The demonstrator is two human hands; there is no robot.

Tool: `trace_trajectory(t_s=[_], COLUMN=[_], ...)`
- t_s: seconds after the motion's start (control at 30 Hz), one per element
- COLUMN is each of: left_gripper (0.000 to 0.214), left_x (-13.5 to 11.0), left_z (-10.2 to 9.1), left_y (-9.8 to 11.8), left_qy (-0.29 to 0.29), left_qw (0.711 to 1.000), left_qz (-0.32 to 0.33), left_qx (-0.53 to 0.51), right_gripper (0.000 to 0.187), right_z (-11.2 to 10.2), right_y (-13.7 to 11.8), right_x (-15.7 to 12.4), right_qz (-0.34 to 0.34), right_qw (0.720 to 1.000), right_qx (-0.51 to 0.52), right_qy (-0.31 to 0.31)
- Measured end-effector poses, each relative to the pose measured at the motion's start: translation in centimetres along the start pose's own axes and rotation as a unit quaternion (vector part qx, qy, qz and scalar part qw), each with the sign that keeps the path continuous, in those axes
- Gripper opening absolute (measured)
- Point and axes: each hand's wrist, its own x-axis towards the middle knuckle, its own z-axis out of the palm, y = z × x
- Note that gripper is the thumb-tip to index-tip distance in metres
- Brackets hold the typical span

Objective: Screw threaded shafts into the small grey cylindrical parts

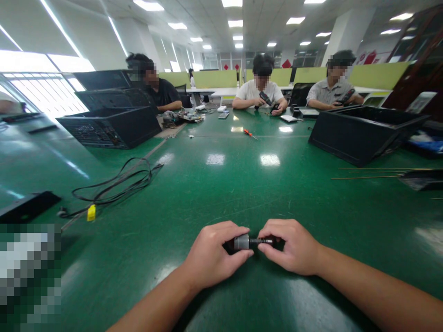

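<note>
A: Though small, the grey metal chuck [241, 241] looks rigid, dense, likely slick; left hand [211, 256] closed round its body, low over the green table [214, 184].

B: Bit shaft [260, 240]: thin, stiff, pinched at its far end by right hand [294, 246] fingertips.

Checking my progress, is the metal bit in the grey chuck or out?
In: bit runs into the grey chuck, between left hand and right hand.

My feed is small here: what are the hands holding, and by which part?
Both hold one small tool: the left hand grips its grey barrel, and the right hand pinches the thin dark shaft at its end.
</note>
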Motion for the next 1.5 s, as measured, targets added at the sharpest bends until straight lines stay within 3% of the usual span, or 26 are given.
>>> trace_trajectory(t_s=[1.5], left_gripper=[0.028], left_x=[0.03], left_z=[-0.51], left_y=[-0.13], left_qy=[0.012], left_qw=[0.999], left_qz=[-0.015], left_qx=[0.029], right_gripper=[0.009], right_z=[-0.28], right_y=[0.25], right_x=[0.23], right_qz=[0.020], right_qw=[1.000], right_qx=[0.005], right_qy=[0.004])
